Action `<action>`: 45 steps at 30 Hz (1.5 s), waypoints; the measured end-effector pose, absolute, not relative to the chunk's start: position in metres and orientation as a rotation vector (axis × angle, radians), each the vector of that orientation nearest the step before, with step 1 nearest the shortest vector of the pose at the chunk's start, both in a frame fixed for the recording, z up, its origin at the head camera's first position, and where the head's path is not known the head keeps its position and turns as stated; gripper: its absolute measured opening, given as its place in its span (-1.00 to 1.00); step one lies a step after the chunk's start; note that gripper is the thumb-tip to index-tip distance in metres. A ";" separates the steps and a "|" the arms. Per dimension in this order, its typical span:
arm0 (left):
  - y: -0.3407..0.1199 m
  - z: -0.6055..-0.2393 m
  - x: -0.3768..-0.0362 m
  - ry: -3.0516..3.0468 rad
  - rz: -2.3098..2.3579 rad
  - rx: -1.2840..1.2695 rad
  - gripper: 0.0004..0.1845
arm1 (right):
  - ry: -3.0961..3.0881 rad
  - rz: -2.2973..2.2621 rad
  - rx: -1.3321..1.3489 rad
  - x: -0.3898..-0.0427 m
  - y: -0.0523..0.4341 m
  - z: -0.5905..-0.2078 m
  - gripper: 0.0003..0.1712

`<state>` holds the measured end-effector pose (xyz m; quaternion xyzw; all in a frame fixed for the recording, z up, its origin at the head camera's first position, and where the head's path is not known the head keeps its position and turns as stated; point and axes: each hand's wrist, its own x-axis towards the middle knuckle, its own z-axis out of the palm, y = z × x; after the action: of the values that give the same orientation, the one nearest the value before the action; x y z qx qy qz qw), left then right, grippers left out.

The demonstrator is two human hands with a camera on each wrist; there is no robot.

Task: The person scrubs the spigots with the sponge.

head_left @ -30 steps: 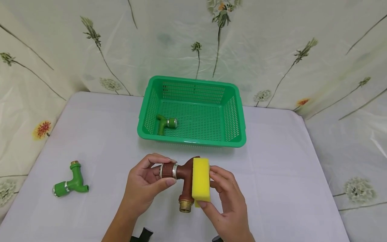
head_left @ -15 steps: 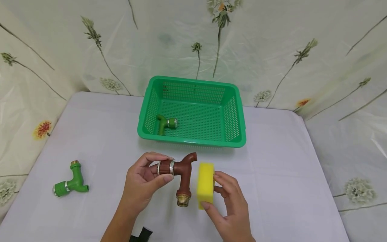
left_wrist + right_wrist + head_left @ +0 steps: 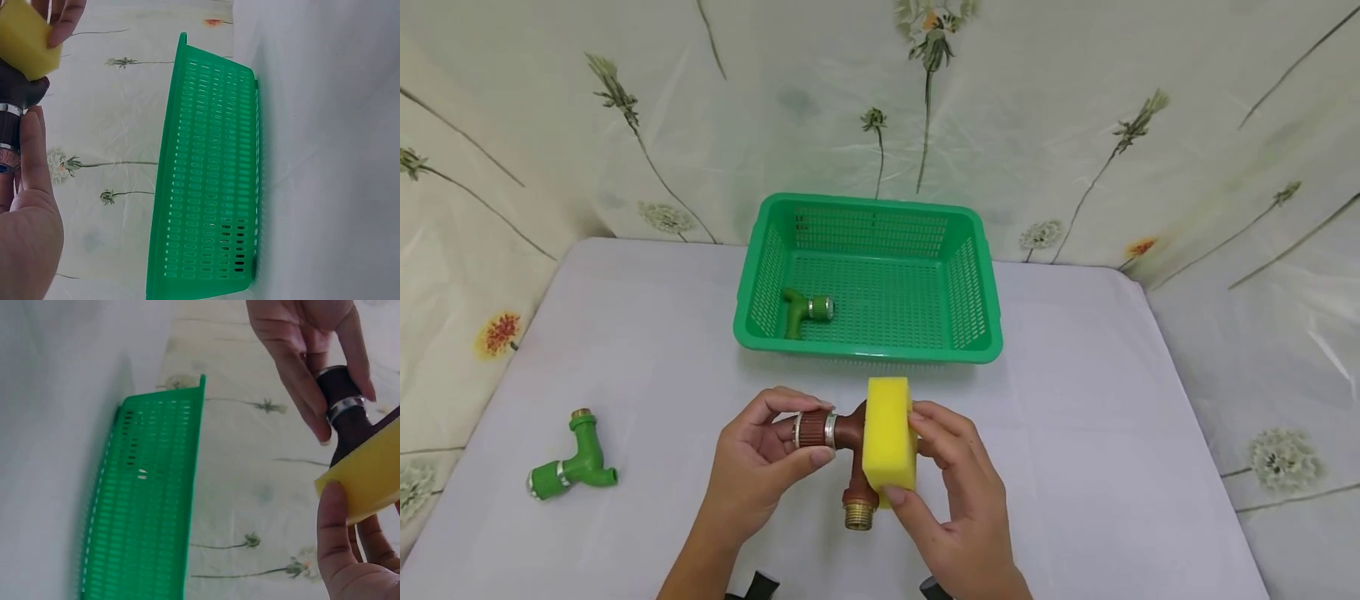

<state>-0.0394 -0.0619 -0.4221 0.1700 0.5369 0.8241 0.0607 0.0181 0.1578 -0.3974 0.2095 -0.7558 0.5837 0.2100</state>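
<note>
My left hand (image 3: 760, 462) grips a brown tap (image 3: 848, 433) by its ribbed knob, with the brass-threaded end pointing down. A yellow sponge (image 3: 889, 433) is pinched between thumb and fingers of my right hand (image 3: 958, 492). In the head view the sponge overlaps the tap's body and hides its spout. From the right wrist view, the sponge (image 3: 369, 472) lies right along the tap's body, beyond the silver ring. The left wrist view shows the sponge (image 3: 26, 40) at the dark end of the tap, above my left hand (image 3: 31, 231).
A green plastic basket (image 3: 868, 354) stands behind my hands, holding a green tap (image 3: 805, 310). Another green tap (image 3: 576, 462) lies on the white-covered table (image 3: 1090, 433) at the left. Flower-patterned sheeting (image 3: 805, 108) hangs around the table.
The sponge came away from the tap to the right half a second ago, and is now back over its body, covering the spout. The view has shifted slightly.
</note>
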 end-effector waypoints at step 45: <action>-0.048 -0.435 -0.035 1.828 2.323 0.196 -0.69 | -2.377 1.353 0.327 0.025 0.142 -0.440 -0.12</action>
<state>-0.0355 -0.0477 -0.4350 0.0658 0.6145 0.7810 0.0895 0.0250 0.1420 -0.4399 0.1164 -0.8468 0.4820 0.1924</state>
